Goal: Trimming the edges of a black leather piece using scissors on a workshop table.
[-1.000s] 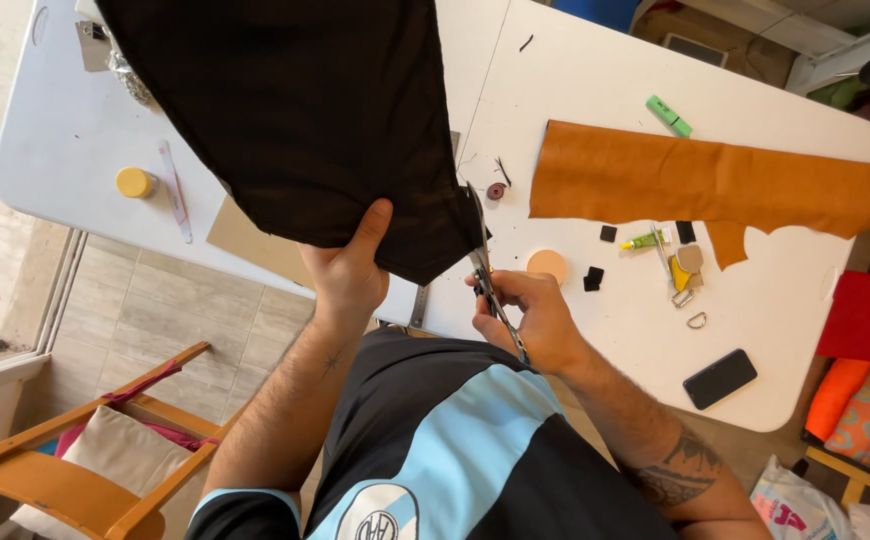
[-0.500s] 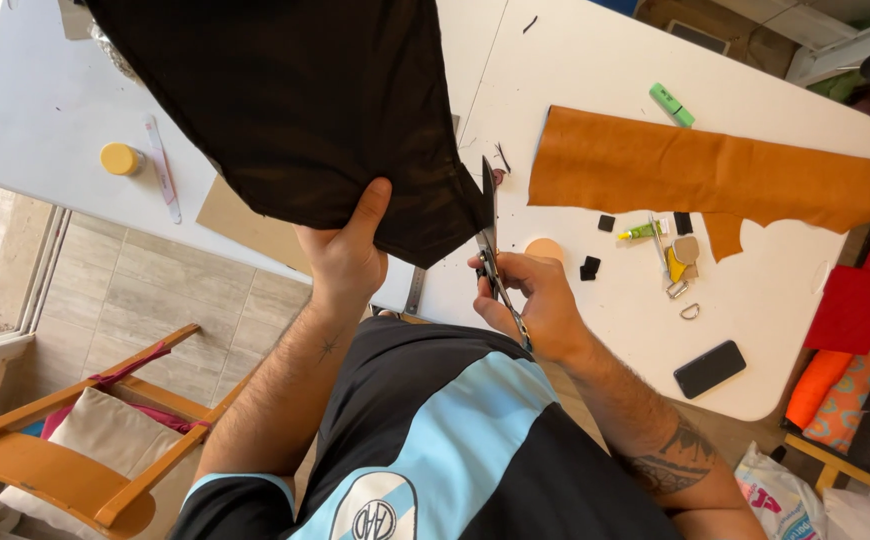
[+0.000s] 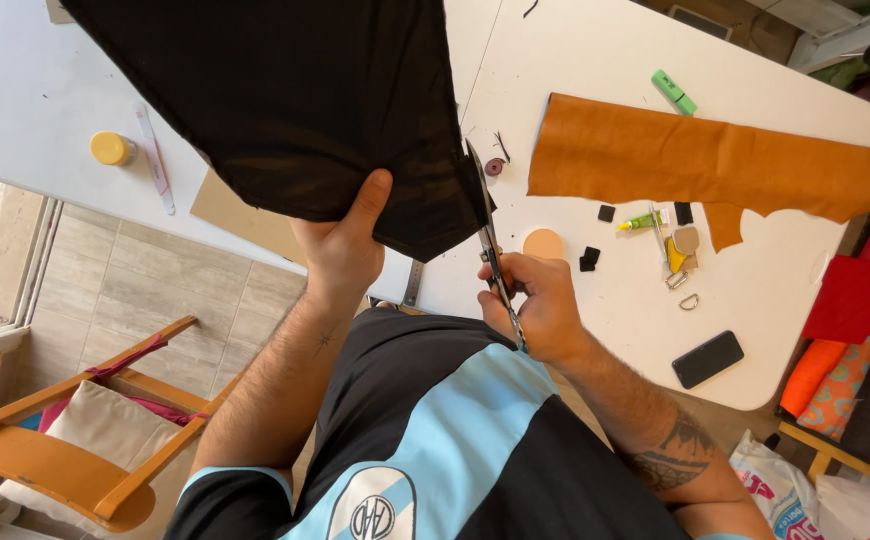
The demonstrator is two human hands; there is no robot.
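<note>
My left hand (image 3: 340, 250) grips one black cloth (image 3: 285, 100), my right hand (image 3: 540, 305) clasps one pair of scissors (image 3: 490, 250), beside one orange leather strip (image 3: 695, 160) and one phone (image 3: 707, 359) on the counter (image 3: 595, 50).

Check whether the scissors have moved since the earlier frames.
Yes. The scissors, in the right hand, have advanced up the edge of the black fabric, their tips now nearer the small dark spool on the white table.
</note>
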